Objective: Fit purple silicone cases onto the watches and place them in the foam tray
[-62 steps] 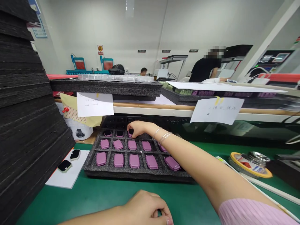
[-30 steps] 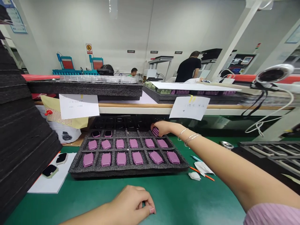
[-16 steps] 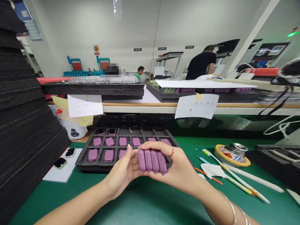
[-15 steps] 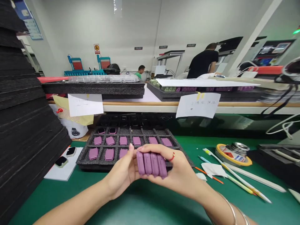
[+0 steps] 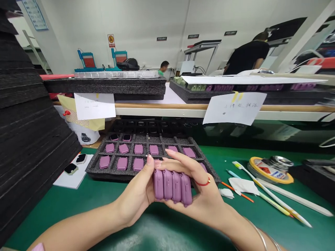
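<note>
Both hands have drawn slightly lower and nearer the camera since half a second ago, the purple row between them unchanged. Largest on the green table (image 5: pixel 78 205) is the stack of black foam sheets (image 5: pixel 28 132) along its left edge. Next comes one black foam tray (image 5: pixel 90 170) at the middle of the table, toward its far edge, where eleven purple watch cases (image 5: pixel 122 163) show in two rows, others hidden behind the hands, and two dark-faced watches (image 5: pixel 114 137) lie in its far left pockets. One white sheet (image 5: pixel 68 178) at the tray's left end carries two more watches (image 5: pixel 71 168). Just in front of the tray's near edge, the right hand (image 5: pixel 201 195) cradles four purple cases (image 5: pixel 172 182) standing side by side, its grip clasped over them from above and beneath; the left hand (image 5: pixel 137 195) presses flat against the row's left end, its grip closed on the same cases. Toward the right edge lie one round tin (image 5: pixel 269 169), two long white sticks (image 5: pixel 272 204) and one crumpled wipe (image 5: pixel 242 185).
</note>
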`<state>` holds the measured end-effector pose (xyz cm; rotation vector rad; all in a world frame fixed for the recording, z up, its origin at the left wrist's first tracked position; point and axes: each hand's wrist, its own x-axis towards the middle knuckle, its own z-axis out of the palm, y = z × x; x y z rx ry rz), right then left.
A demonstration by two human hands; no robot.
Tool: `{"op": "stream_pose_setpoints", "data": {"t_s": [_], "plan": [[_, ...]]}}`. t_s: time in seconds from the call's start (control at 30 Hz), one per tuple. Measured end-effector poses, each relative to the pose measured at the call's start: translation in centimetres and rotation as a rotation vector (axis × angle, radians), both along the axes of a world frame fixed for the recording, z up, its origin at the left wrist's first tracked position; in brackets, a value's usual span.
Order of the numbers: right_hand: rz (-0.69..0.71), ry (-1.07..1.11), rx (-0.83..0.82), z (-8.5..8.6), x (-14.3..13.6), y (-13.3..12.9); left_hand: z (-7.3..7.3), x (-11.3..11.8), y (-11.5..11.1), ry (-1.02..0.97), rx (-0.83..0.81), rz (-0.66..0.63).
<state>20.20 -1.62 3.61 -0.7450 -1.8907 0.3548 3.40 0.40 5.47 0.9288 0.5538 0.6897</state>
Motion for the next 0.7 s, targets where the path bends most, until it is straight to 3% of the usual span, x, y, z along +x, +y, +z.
{"op": "stream_pose_setpoints", "data": {"t_s": [0.13, 0.33, 0.53, 0.7], "plan": [[-0.009, -0.024, -0.022, -0.3, 0.1, 0.0, -0.3, -0.4, 0.3, 0.097, 0.148, 0.009], [0.026, 0.013, -0.057, -0.4, 0.3, 0.0, 0.0, -0.8, 0.2, 0.144, 0.296, -0.108], [0.039, 0.022, -0.069, -0.6, -0.1, 0.1, -0.6, -0.3, 0.0, 0.271, 0.313, 0.054], [-0.039, -0.153, -0.089, -1.4, -0.3, -1.4, -2.6, 0.0, -0.2, 0.304, 0.32, 0.132]]}}
